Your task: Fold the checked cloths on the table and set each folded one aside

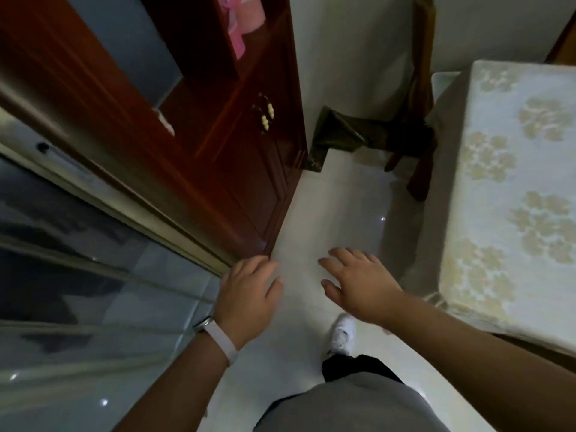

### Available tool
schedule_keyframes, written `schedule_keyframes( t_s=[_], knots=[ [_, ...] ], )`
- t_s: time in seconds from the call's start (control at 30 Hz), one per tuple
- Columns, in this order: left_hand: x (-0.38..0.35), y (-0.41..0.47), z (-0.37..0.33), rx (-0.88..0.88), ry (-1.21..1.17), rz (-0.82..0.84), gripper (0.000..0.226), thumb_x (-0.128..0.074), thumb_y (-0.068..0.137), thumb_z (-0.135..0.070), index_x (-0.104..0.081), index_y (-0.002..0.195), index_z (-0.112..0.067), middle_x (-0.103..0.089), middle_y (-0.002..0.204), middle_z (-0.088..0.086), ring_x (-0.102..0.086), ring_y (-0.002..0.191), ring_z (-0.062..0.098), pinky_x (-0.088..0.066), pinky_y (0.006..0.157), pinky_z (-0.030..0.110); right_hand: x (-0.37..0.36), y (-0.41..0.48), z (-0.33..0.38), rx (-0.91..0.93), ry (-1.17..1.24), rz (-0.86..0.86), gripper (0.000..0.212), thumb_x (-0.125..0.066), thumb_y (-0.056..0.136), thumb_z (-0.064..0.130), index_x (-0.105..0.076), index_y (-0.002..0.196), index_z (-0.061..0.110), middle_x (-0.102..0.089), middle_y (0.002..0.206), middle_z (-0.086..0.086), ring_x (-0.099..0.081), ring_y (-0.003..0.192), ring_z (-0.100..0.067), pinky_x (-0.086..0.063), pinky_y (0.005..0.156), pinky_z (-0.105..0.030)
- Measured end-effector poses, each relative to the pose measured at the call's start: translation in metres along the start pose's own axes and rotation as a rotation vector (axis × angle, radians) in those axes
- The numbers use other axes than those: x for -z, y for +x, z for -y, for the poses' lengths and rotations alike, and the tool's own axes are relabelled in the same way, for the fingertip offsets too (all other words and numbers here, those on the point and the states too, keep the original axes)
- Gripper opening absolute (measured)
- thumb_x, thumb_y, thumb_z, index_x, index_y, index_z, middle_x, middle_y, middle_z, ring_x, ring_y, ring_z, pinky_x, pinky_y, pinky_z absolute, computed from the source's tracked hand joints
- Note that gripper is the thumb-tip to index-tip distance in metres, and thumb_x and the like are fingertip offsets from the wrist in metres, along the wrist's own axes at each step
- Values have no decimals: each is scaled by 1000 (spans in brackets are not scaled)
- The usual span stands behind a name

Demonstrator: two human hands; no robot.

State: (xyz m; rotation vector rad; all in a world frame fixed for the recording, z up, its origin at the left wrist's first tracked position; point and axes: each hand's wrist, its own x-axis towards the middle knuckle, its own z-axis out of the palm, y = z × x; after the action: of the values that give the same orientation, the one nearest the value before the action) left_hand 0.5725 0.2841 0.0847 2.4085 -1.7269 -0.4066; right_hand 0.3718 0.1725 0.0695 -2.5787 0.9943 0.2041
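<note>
table (511,182): cut by right edge | cabinet (218,151): top cropped | shoe (343,333): blurred

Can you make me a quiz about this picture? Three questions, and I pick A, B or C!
1. Where is the flowered table?
A. left of the person
B. right of the person
C. behind the cupboard

2. What colour is the wristband?
A. red
B. green
C. white

3. What is the right hand doing?
A. reaching out open and empty
B. gripping a cup
C. making a fist

Answers:
1 B, it fills the picture's right side.
2 C, the band looks white.
3 A, its fingers are spread with nothing in them.
</note>
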Motion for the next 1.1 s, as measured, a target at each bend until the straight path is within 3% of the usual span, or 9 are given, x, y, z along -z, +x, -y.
schedule_keyframes(
  t_s=[0.17, 0.3, 0.47, 0.7, 0.87, 0.97, 1.1],
  knots=[
    [20, 82, -18, -70, 7, 0, 58, -29, 87, -54, -63, 123, -23, -57, 131, -1, -49, 121, 23, -40, 98, 39, 38, 42, -40, -52, -18, -18, 51, -34, 98, 52, -45, 141, 25, -45, 143, -5, -45, 129, -28, -36, 105, -41],
    [25, 126, -39, -167, 19, 48, 61, -28, 84, -55, -62, 123, -23, -56, 132, -2, -49, 122, 22, -38, 97, 37, 58, 54, -69, -180, 54, -92, 55, -28, 95, 56, -49, 137, 26, -49, 140, -3, -49, 126, -28, -39, 102, -40],
    [21, 184, -59, -308, 49, 78, 57, -33, 84, -54, -65, 117, -21, -60, 127, 1, -54, 117, 26, -43, 93, 39, 63, 62, -103, -345, 111, -66, 49, -35, 98, 54, -46, 138, 30, -45, 141, 2, -44, 129, -24, -37, 104, -37],
    [18, 271, -84, -487, 44, 170, 68, -24, 80, -59, -61, 125, -23, -56, 131, -2, -49, 123, 22, -37, 99, 36, 85, 83, -128, -552, 138, -91, 46, -40, 96, 53, -47, 135, 29, -47, 135, 2, -47, 125, -25, -39, 99, -36],
    [27, 362, -101, -643, 49, 222, 49, -40, 90, -48, -58, 129, -24, -52, 136, -1, -46, 128, 22, -34, 103, 37, 113, 122, -145, -737, 155, -148, 45, -40, 97, 50, -47, 135, 26, -48, 134, -1, -47, 125, -26, -41, 101, -36],
    [30, 406, -103, -752, 20, 234, 53, -35, 88, -52, -61, 125, -23, -56, 130, 0, -53, 120, 24, -41, 100, 38, 128, 153, -146, -815, 185, -167, 43, -39, 97, 50, -49, 131, 26, -48, 132, -1, -48, 123, -26, -42, 100, -35],
    [32, 457, -103, -816, 18, 297, 50, -37, 92, -50, -57, 129, -24, -53, 134, -2, -49, 123, 20, -38, 101, 34, 147, 191, -147, -895, 184, -222, 42, -40, 97, 51, -49, 132, 29, -49, 130, 1, -49, 121, -24, -41, 97, -33]
  ],
)
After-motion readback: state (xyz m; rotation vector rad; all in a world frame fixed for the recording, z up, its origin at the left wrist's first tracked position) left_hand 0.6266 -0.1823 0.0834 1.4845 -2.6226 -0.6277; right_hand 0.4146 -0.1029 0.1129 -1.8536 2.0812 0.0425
